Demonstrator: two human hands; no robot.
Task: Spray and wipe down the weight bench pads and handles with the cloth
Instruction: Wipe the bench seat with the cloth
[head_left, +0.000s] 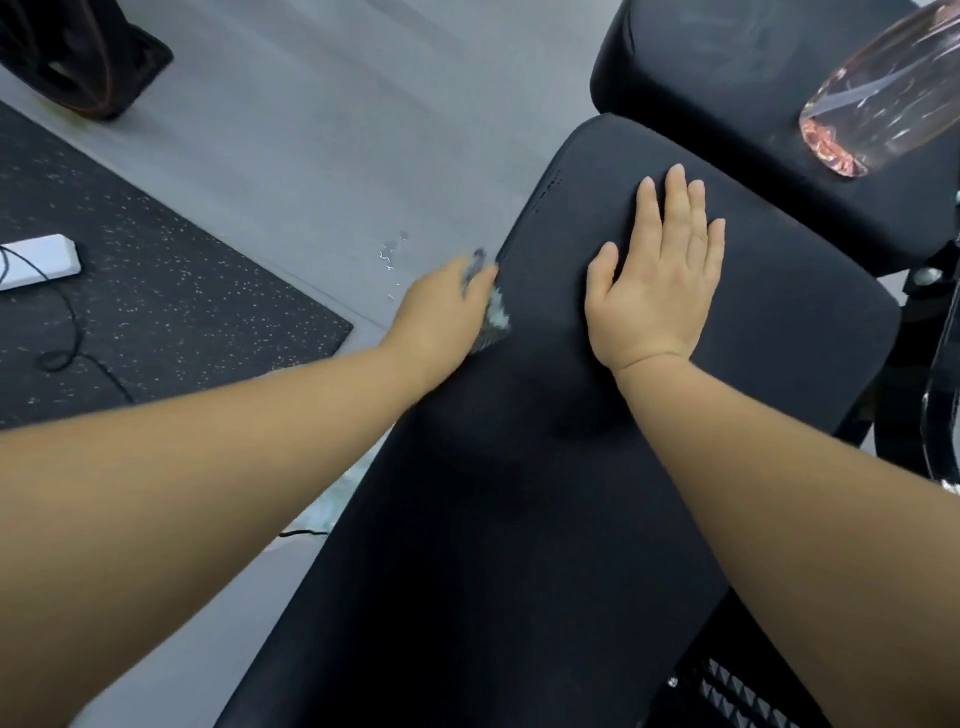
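Observation:
A long black bench pad runs from the bottom of the head view up to the middle. A second black pad sits beyond it at the top right. My left hand grips a grey cloth against the long pad's left edge; most of the cloth is hidden under the hand. My right hand lies flat on top of the long pad with straight fingers. A clear bottle with pink liquid lies on the far pad at the upper right; its spray head is out of view.
Grey floor lies left of the bench, with a few wet drops. A black speckled mat carries a white power strip and a black cable. A dark object stands at the top left. Bench frame parts show at right.

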